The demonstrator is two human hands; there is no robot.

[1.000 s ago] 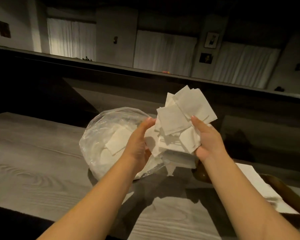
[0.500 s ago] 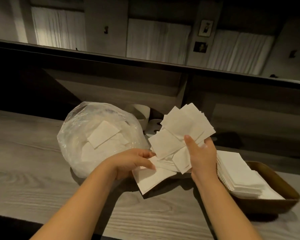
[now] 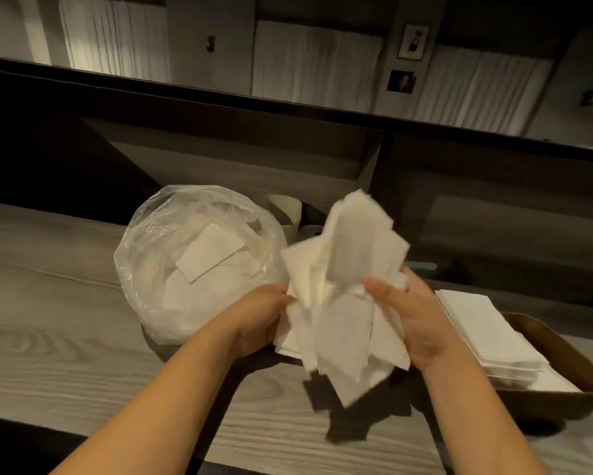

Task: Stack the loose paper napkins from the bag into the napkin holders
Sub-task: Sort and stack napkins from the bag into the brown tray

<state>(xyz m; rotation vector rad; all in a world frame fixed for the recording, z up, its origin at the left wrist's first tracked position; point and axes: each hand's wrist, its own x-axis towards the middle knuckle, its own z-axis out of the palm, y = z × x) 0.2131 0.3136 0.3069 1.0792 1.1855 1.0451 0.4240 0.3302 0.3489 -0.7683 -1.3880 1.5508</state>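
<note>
**Both hands on a loose bunch of napkins, above the counter**

You held a messy bunch of white paper napkins [image 3: 343,303] in the air between your two hands, over the grey wood-grain counter [image 3: 65,337]. Your left hand [image 3: 260,320] gripped the bunch at its left edge, fingers curled round the paper. Your right hand [image 3: 415,320] clasped it from the right, thumb pressed across the front, the other fingers hidden behind the sheets. The napkins fanned out unevenly, corners pointing up and down; the top ones were blurred.

Just left of the bunch, the clear plastic bag [image 3: 171,234] sat on the counter with more napkins inside. To your right, a brown tray-like napkin holder [image 3: 562,358] carried a flat stack of napkins [image 3: 486,330], near your right wrist.
</note>
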